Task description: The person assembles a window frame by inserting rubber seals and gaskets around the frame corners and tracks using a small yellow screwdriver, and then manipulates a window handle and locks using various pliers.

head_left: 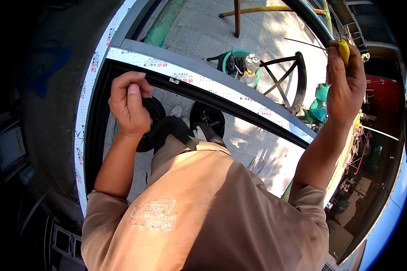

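crossbar (pixel 203 80): before person (pixel 212 203) | basin (pixel 242 53): beyond crossbar | drill (pixel 231 65): in basin | hand tool (pixel 344 52): right

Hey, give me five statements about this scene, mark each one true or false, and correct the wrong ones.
1. The left hand has curled fingers. True.
2. The yellow object is in the left hand. False: the yellow object is in the right hand.
3. Printed white film covers part of the frame. True.
4. The tub is red. False: the tub is green.
5. The shirt is tan. True.
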`<action>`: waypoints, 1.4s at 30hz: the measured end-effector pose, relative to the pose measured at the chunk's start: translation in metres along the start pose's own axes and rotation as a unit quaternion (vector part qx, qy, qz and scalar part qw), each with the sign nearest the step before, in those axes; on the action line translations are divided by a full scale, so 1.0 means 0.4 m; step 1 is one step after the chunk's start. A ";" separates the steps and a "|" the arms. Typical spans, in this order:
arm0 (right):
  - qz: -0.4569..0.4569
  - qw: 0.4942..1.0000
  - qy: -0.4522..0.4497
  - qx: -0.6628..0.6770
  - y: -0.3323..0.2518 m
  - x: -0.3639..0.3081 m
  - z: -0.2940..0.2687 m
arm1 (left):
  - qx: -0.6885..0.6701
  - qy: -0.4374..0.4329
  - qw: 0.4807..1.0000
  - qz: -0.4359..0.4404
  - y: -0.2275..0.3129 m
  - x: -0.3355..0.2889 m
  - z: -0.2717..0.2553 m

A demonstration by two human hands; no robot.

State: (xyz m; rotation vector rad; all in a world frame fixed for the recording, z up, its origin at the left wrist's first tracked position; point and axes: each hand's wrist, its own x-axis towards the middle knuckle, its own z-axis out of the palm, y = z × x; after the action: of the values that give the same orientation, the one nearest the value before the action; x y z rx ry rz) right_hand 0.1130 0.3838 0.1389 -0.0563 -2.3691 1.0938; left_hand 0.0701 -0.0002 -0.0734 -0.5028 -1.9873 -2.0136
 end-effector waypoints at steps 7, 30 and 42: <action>0.227 0.921 0.317 -0.023 0.124 -0.275 -0.270 | -0.137 -0.104 0.977 0.126 0.179 0.036 0.226; 0.527 0.524 0.432 -0.511 0.218 -1.070 -0.698 | 0.186 -0.596 0.743 0.241 0.258 0.020 0.662; 0.674 0.465 0.401 -0.412 0.332 -1.155 -0.759 | 0.318 -0.537 0.735 0.266 0.277 -0.040 0.686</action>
State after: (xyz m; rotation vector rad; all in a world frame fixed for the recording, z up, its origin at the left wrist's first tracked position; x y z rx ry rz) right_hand 0.6323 0.5698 0.0011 -2.4430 -1.2751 -0.0107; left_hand 0.1473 0.2700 0.0202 -2.0485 -2.4039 -0.5236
